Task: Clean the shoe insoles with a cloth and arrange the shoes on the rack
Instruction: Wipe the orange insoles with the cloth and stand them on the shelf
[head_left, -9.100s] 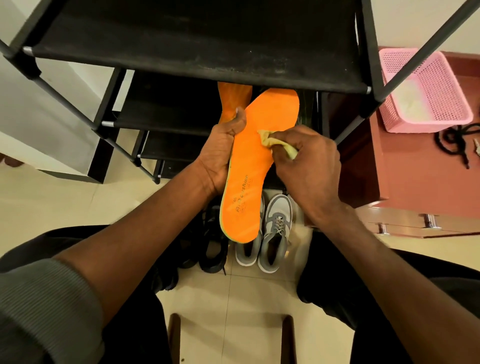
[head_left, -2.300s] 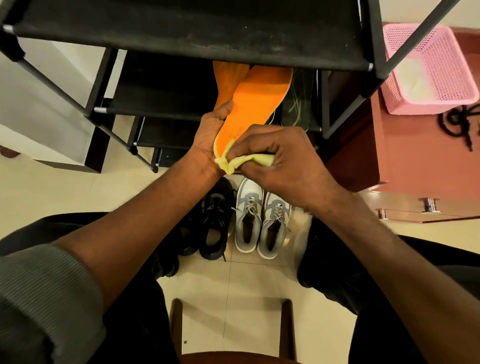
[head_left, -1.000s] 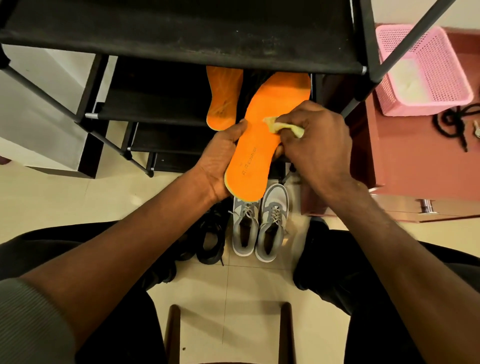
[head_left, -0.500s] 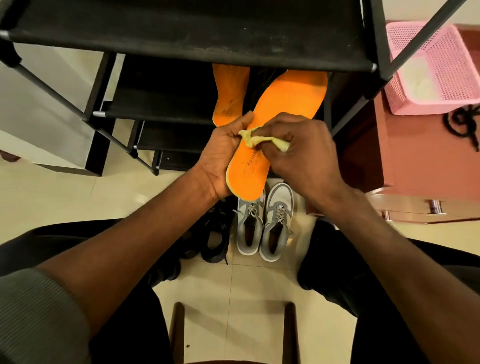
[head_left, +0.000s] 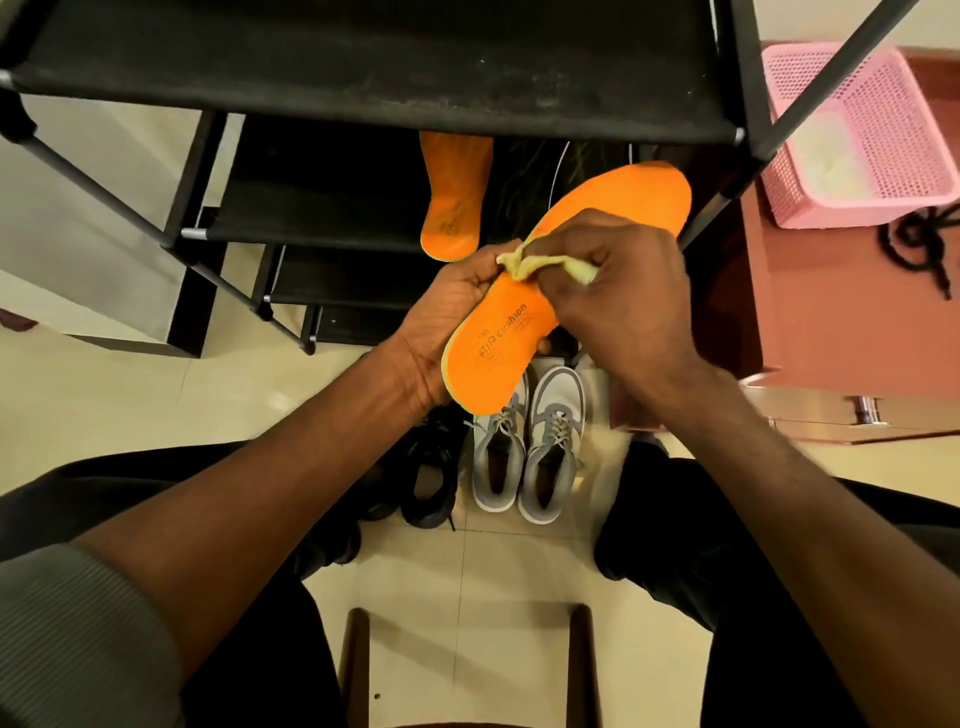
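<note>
At nine o'clock of the orange insole (head_left: 511, 338), our left hand (head_left: 447, 317) curls round its edge. Our right hand (head_left: 618, 291), at three o'clock, pinches the yellow cloth (head_left: 530, 262) against it. At twelve, a second insole (head_left: 453, 200) lies on the black shoe rack (head_left: 363, 57); at six, black shoes (head_left: 428, 470) and grey sneakers (head_left: 524, 441) stand on the floor.

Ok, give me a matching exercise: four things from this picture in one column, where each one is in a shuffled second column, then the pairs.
Things:
1. yellow cloth
2. second orange insole
3. grey sneakers
4. pink basket

Places:
A. on the floor, below the held insole
B. on the reddish cabinet
C. pinched in the right hand
D. lying on a rack shelf

Pairs: 1-C, 2-D, 3-A, 4-B
</note>
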